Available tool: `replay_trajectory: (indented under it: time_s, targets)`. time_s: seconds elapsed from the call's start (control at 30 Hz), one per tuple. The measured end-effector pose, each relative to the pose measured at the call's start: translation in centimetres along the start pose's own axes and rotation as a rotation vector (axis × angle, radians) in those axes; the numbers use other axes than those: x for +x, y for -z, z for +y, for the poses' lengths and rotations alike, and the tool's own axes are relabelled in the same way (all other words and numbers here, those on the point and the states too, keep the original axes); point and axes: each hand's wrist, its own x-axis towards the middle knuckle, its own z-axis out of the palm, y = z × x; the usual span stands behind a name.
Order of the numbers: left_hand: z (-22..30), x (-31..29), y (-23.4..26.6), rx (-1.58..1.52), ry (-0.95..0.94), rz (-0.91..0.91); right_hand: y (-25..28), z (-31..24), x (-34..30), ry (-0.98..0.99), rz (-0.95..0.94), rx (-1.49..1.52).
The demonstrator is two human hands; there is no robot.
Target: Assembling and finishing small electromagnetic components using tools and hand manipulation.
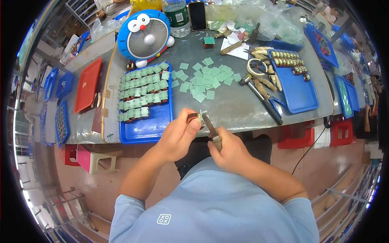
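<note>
Just past the table's front edge, my left hand [176, 137] pinches a small wire-wound coil [193, 117] with reddish-brown windings. A thin pale piece stands out from its right side. My right hand [231, 152] is wrapped round the handle of a knife [210, 126], whose blade points up and left against or very near that side of the coil; exact contact is hard to tell. On the left, a blue tray [150, 133] carries rows of coils topped with green squares [142, 92]. Loose green square sheets [208, 76] lie piled mid-table.
A second blue tray [299, 97] at right holds more coils [287, 56]. Beside it lie a hammer [265, 102], pliers [277, 104] and a tape roll [256, 68]. Behind stand a blue fan [146, 39], a bottle [176, 18] and a phone [197, 16]. A red tray [88, 86] lies left.
</note>
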Motion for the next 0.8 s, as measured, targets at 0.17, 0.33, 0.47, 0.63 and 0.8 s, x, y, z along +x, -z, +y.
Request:
replay_trajectory:
  time_s: [0.17,0.33,0.47,0.63,0.8]
  targets:
    - [0.5,-0.2,-0.2,-0.153,0.027,-0.015,1.0,-1.0,-0.7,-0.011,-0.073,0.105]
    - [-0.7,0.0,-0.4,-0.326,0.111,-0.060,1.8,-0.6,-0.5,-0.191,-0.334,0.413]
    - [-0.5,0.2,-0.9,-0.240,0.091,0.030,2.2,-0.6,-0.1,-0.149,-0.308,0.292]
    - [-0.2,0.7,-0.9,-0.070,0.044,0.097,0.5,-0.3,0.3,-0.029,-0.054,0.100]
    - [0.4,0.8,-1.5,-0.014,-0.007,0.164,0.1,-0.9,0.1,-0.061,-0.020,0.018]
